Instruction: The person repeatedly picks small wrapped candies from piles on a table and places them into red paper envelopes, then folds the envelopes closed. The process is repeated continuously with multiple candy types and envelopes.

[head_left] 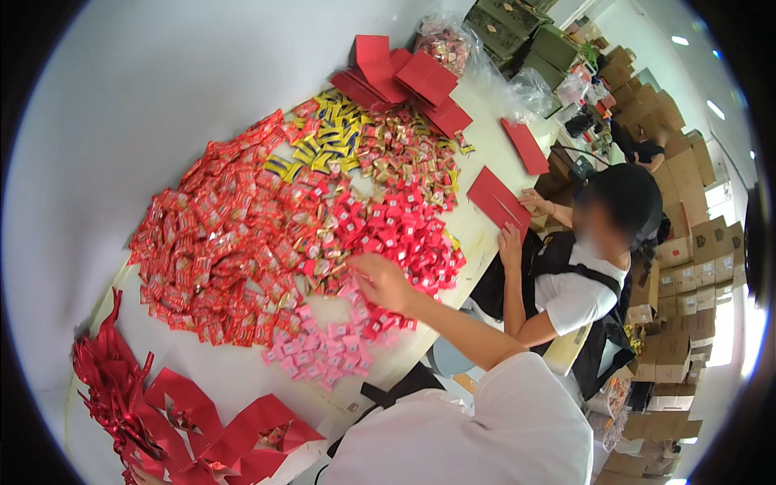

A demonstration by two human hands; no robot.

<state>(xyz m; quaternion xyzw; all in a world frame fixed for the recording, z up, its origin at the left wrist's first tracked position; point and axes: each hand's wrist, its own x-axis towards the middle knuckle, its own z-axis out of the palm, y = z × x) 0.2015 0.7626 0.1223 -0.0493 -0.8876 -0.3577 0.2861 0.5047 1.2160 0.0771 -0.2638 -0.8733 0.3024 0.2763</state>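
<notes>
Picking among wrapped sweets (392,222), heaped from seven to one o'clock round the right hand (380,283), seems the step in hand; the next move likely calls for a light pinch. The left hand (146,476) is cropped beside red boxes (234,436) at eight o'clock. I cannot tell whether either hand's fingers grip anything.

a pale wall (202,65) on your left, dark green boxes (505,28) ahead of you, a clear plastic bag (529,93) beside them, a black-capped co-worker (578,303) at your right, stacked brown cartons (675,356) behind that person
</notes>
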